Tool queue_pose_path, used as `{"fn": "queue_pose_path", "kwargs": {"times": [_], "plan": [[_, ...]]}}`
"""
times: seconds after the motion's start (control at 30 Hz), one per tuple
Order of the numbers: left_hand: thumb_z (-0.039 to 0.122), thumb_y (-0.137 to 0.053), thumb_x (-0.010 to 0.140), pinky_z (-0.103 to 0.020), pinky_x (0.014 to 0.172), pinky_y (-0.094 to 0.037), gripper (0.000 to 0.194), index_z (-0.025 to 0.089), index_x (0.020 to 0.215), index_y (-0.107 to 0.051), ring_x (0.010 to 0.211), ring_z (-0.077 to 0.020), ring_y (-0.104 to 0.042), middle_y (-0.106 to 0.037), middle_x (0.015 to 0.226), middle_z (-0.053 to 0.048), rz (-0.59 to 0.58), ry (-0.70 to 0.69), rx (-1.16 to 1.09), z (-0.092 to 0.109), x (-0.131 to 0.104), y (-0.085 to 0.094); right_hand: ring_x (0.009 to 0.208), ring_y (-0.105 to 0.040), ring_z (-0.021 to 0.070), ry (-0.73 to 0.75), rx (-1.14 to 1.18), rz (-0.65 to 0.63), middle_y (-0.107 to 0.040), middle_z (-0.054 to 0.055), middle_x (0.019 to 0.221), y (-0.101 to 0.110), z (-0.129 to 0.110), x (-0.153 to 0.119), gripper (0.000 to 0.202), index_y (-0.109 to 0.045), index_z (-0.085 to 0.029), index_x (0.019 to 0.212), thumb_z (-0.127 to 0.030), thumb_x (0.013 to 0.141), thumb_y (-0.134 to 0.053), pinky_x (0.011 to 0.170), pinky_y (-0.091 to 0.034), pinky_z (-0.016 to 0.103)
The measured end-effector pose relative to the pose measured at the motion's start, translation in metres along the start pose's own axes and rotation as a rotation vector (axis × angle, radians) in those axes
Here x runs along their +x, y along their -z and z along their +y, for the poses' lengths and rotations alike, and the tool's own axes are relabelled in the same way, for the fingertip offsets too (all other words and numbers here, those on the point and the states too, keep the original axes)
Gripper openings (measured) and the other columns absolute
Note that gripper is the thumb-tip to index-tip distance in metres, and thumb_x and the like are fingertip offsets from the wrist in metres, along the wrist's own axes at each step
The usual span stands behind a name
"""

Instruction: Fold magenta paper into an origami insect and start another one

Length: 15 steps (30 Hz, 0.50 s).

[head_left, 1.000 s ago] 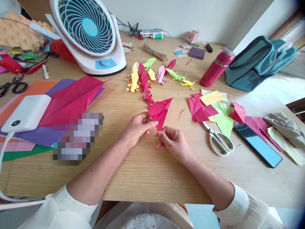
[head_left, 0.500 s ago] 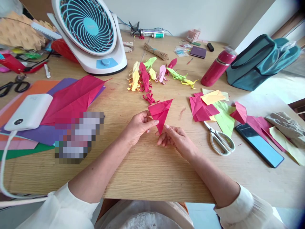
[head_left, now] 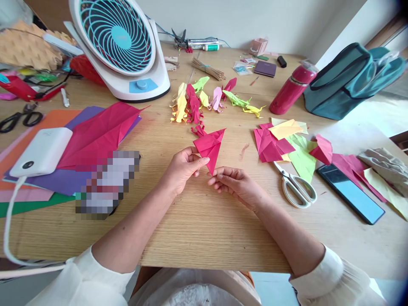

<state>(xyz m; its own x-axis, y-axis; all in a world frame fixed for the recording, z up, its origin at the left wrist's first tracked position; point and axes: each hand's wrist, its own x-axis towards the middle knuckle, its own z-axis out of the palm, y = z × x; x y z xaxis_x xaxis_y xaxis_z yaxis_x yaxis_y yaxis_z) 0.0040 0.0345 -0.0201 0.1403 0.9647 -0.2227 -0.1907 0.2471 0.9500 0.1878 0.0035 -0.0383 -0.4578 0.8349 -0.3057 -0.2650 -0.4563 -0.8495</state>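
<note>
1. Your left hand [head_left: 183, 168] has its grip closed on the left edge of the folded magenta paper triangle [head_left: 208, 146], thumb on top.
2. Your right hand [head_left: 237, 187] pinches the triangle's lower tip between thumb and forefinger, the other fingers curled.
3. The triangle is held just above the pale wooden bench [head_left: 204, 225], near its middle. It is long and narrow, tapering towards you, with its wide end on the far side and a crease running down its length.
4. Far from it lies a row of small folded paper figures [head_left: 207, 102] in yellow, pink and green.
5. To the right lie loose coloured paper sheets [head_left: 283, 142] and white-handled scissors [head_left: 296, 187].
</note>
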Motion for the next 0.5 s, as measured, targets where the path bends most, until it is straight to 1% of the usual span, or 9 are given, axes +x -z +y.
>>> {"fn": "queue_pose_path", "kwargs": {"times": [0.1, 0.2, 0.3, 0.4, 0.5], "plan": [[0.030, -0.085, 0.061, -0.018, 0.044, -0.033, 0.039, 0.014, 0.092, -0.066, 0.056, -0.0063, -0.043, -0.059, 0.069, 0.003, 0.007, -0.025, 0.021, -0.0017, 0.0008, -0.0005, 0.071, -0.065, 0.0094, -0.002, 0.004, 0.010, -0.077, 0.003, 0.084, -0.0010, -0.0009, -0.0002, 0.033, -0.073, -0.018, 0.090, -0.043, 0.072, -0.085, 0.069, -0.051, 0.022], [0.030, -0.085, 0.062, -0.018, 0.045, -0.034, 0.039, 0.014, 0.091, -0.066, 0.056, -0.0071, -0.045, -0.058, 0.067, 0.004, 0.011, -0.056, 0.064, -0.0039, 0.0001, -0.0020, 0.071, -0.064, 0.0103, -0.003, -0.017, 0.021, -0.076, 0.004, 0.083, -0.0033, -0.0021, -0.0006, 0.034, -0.073, -0.018, 0.090, -0.046, 0.074, -0.082, 0.069, -0.052, 0.023], [0.031, -0.083, 0.066, -0.019, 0.046, -0.035, 0.037, 0.014, 0.093, -0.065, 0.055, -0.0076, -0.047, -0.059, 0.066, 0.004, -0.008, -0.080, 0.116, -0.0054, -0.0026, -0.0048, 0.069, -0.062, 0.0110, 0.040, -0.073, 0.044, -0.074, 0.003, 0.082, -0.0060, -0.0012, 0.0001, 0.037, -0.072, -0.018, 0.085, -0.052, 0.073, -0.081, 0.065, -0.051, 0.023], [0.031, -0.080, 0.070, -0.018, 0.046, -0.035, 0.034, 0.015, 0.096, -0.065, 0.055, -0.0077, -0.049, -0.060, 0.065, 0.004, -0.051, -0.084, 0.138, -0.0057, -0.0062, -0.0079, 0.063, -0.059, 0.0107, 0.099, -0.146, 0.081, -0.070, 0.001, 0.075, -0.0076, 0.0019, 0.0009, 0.038, -0.070, -0.019, 0.076, -0.055, 0.072, -0.081, 0.061, -0.050, 0.024], [0.031, -0.081, 0.071, -0.018, 0.046, -0.036, 0.031, 0.015, 0.091, -0.065, 0.055, -0.0074, -0.049, -0.061, 0.064, 0.004, -0.061, -0.078, 0.133, -0.0058, -0.0088, -0.0100, 0.060, -0.057, 0.0103, 0.122, -0.194, 0.107, -0.068, 0.000, 0.071, -0.0079, 0.0046, 0.0010, 0.038, -0.068, -0.019, 0.074, -0.054, 0.074, -0.080, 0.060, -0.050, 0.024]]}}
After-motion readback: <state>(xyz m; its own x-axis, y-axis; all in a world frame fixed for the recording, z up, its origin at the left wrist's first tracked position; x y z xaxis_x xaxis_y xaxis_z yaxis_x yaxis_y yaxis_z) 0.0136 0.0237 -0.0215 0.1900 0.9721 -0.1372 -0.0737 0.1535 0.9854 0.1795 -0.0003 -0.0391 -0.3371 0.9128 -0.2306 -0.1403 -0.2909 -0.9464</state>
